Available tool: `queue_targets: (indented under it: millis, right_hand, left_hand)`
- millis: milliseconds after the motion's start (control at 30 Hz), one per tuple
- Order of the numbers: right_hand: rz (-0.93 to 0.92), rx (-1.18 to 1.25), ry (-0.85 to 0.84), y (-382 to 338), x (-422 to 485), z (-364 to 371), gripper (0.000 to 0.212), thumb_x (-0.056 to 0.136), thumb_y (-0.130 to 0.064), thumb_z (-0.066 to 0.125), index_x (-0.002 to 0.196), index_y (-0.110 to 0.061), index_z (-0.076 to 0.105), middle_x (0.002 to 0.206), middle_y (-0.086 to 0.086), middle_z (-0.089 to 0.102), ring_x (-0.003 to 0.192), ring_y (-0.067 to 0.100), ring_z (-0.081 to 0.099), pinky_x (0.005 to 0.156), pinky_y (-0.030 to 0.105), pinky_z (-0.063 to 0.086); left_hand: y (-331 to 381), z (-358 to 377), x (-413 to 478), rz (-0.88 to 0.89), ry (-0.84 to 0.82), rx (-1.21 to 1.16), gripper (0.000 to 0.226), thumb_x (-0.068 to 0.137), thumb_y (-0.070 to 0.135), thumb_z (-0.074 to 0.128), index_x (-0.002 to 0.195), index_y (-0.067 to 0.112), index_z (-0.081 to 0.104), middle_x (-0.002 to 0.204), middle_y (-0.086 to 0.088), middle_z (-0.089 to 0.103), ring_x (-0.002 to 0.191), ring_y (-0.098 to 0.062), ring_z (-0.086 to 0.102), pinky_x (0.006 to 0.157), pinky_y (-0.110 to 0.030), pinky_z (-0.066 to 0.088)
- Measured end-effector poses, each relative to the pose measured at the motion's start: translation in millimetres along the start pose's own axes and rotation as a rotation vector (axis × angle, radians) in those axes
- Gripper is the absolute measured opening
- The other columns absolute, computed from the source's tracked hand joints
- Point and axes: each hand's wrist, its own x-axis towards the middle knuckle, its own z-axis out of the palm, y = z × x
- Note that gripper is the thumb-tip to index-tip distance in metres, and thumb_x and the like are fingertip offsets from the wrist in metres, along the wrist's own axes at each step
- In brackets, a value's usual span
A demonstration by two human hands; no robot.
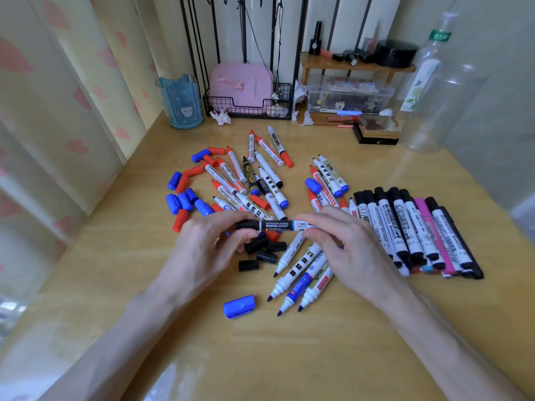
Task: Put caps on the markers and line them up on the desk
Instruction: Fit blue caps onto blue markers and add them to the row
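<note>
I hold a black whiteboard marker (278, 225) level above the desk (289, 342). My left hand (208, 244) pinches its black cap end, and my right hand (344, 241) grips the barrel. Under my hands lie several loose black caps (249, 265) and uncapped markers (301, 279) with tips toward me. A blue cap (239, 306) lies nearer to me. To the right, capped black and pink markers (417, 233) lie side by side in a row. Behind sits a heap of uncapped red and blue markers (246, 180), with red and blue caps (185, 195) to its left.
A blue cup (181, 101), a wire basket with a pink case (246, 96), a small wooden shelf (356, 68) and a clear bottle (431, 82) stand along the back. A curtain hangs at the left desk edge.
</note>
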Motion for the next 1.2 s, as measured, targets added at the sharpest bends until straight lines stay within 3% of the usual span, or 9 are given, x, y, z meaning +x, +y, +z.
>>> queue_targets:
  millis: [100,267,500,600,700,867,1000,1100,1200]
  right_hand:
    - [0.008,0.006,0.048,-2,-1,4,0.028,0.102,-0.014,0.061,0.127,-0.017,0.073,0.088,-0.013,0.054,0.065,0.014,0.05,0.063,0.011,0.033]
    - [-0.02,0.003,0.074,-5,-2,8,0.03,0.1,-0.01,0.061,0.128,-0.013,0.073,0.088,-0.007,0.058,0.066,0.012,0.05,0.063,0.007,0.031]
    - [-0.022,0.013,0.063,-6,-4,8,0.028,0.101,-0.01,0.062,0.126,-0.012,0.073,0.089,-0.017,0.055,0.067,0.013,0.051,0.064,0.009,0.032]
    - [-0.002,-0.004,0.015,-7,-3,4,0.027,0.104,-0.015,0.059,0.127,-0.017,0.072,0.091,-0.021,0.055,0.071,0.012,0.055,0.065,0.012,0.035]
    - [0.005,-0.053,-0.015,-10,2,-10,0.025,0.105,-0.015,0.06,0.127,-0.017,0.071,0.096,-0.018,0.059,0.079,-0.006,0.053,0.07,0.008,0.035]
    - [0.031,-0.061,-0.001,-13,3,-25,0.027,0.103,-0.03,0.061,0.128,-0.022,0.071,0.107,-0.024,0.061,0.087,-0.015,0.051,0.085,0.019,0.036]
    - [-0.018,-0.118,0.022,-15,1,-22,0.026,0.101,-0.038,0.065,0.124,-0.028,0.072,0.093,-0.036,0.051,0.078,-0.012,0.05,0.09,0.03,0.043]
    - [-0.04,-0.142,0.074,-10,2,-23,0.023,0.099,-0.036,0.068,0.117,-0.022,0.073,0.099,-0.023,0.062,0.092,-0.004,0.056,0.092,0.035,0.047]
    - [0.034,-0.169,0.161,-2,4,-35,0.023,0.094,-0.033,0.075,0.111,-0.018,0.078,0.096,-0.009,0.061,0.095,0.01,0.057,0.086,0.027,0.047]
  left_hand:
    - [4,1,1,0.023,0.029,0.003,0.024,0.1,0.035,0.066,0.107,0.014,0.076,0.071,0.024,0.061,0.065,-0.005,0.063,0.067,-0.012,0.046]
    - [8,1,3,0.053,0.052,0.024,0.022,0.098,0.027,0.064,0.104,0.009,0.076,0.078,0.03,0.056,0.066,0.002,0.059,0.07,-0.009,0.043]
    - [7,-1,2,0.067,0.046,0.035,0.027,0.099,0.03,0.062,0.106,0.007,0.076,0.087,0.036,0.054,0.074,0.011,0.056,0.075,-0.005,0.04]
    - [4,1,2,0.032,0.012,0.014,0.024,0.101,0.03,0.062,0.107,0.01,0.075,0.082,0.035,0.055,0.072,0.003,0.057,0.073,-0.008,0.041]
    - [7,5,10,0.018,-0.036,-0.046,0.022,0.103,0.034,0.058,0.111,0.017,0.071,0.088,0.028,0.061,0.072,-0.007,0.056,0.068,-0.017,0.045]
    - [17,14,20,-0.057,-0.018,-0.178,0.011,0.1,0.031,0.065,0.109,0.028,0.07,0.086,0.0,0.073,0.071,-0.023,0.063,0.068,-0.037,0.052]
    - [22,18,22,-0.065,-0.086,-0.224,0.009,0.097,0.031,0.068,0.104,0.033,0.072,0.082,-0.002,0.073,0.068,-0.022,0.059,0.063,-0.037,0.049]
    - [30,29,32,-0.073,-0.132,-0.24,0.007,0.098,0.031,0.072,0.104,0.029,0.072,0.083,-0.002,0.073,0.071,-0.019,0.065,0.066,-0.039,0.051]
    - [32,43,50,-0.094,-0.14,-0.274,0.028,0.094,0.037,0.075,0.119,0.026,0.067,0.1,0.002,0.074,0.084,-0.017,0.071,0.074,-0.036,0.056]
